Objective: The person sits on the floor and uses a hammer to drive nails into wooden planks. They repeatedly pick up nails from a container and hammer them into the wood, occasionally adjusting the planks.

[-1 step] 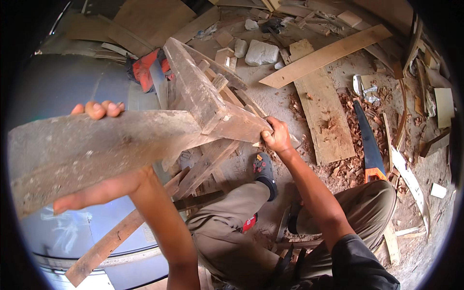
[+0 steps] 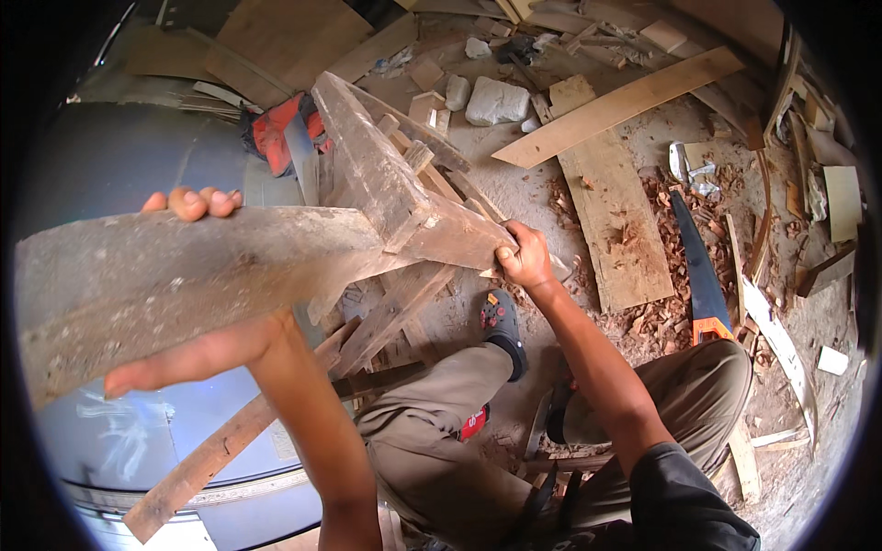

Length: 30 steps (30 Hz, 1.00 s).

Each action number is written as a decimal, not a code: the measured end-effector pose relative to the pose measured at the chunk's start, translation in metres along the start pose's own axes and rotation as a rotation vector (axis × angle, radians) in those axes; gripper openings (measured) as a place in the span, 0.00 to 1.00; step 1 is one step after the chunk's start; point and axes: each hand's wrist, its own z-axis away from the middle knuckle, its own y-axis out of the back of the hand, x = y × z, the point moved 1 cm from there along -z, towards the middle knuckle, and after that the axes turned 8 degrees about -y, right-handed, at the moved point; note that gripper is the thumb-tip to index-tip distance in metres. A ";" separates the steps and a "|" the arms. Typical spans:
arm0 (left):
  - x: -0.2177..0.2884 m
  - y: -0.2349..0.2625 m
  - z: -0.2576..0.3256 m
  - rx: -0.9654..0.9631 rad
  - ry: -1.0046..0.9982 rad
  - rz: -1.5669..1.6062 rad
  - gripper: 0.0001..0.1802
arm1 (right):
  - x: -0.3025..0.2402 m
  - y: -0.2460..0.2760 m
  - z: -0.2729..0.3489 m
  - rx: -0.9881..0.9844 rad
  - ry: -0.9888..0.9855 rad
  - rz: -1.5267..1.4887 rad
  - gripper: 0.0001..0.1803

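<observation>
A frame of weathered, greyish-brown boards is held up in front of me, its pieces meeting in a joint near the middle. My left hand (image 2: 197,356) grips the wide board (image 2: 175,285) at left, with fingertips over the upper edge and the thumb along the lower edge; the board covers the palm. My right hand (image 2: 525,261) is closed around the end of a shorter board (image 2: 455,239) right of the joint. From that joint another thick board (image 2: 369,156) runs up and away to the far left.
A handsaw (image 2: 700,262) with an orange-and-black handle lies among wood shavings by my knee. Beyond are a flat plank (image 2: 620,230), a slanting board (image 2: 625,106) and a pale block (image 2: 497,101). A grey-blue sheet (image 2: 119,165) and a red-and-black cloth (image 2: 276,133) are at left.
My left fingertips have shifted very slightly to the right along the board's upper edge. The right hand and the frame show no visible difference.
</observation>
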 end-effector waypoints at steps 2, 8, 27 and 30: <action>-0.003 -0.004 0.001 0.090 -0.012 0.043 0.71 | -0.001 -0.002 0.001 0.006 0.007 0.023 0.43; -0.017 -0.011 -0.003 0.232 -0.078 -0.124 0.67 | -0.020 0.013 -0.002 -0.174 -0.067 0.054 0.36; -0.023 -0.022 -0.003 0.114 -0.231 -0.376 0.48 | -0.145 -0.009 -0.045 0.193 -0.082 -0.024 0.42; -0.023 0.000 0.009 0.077 -0.242 -0.548 0.40 | -0.144 -0.012 -0.041 0.195 -0.076 0.021 0.44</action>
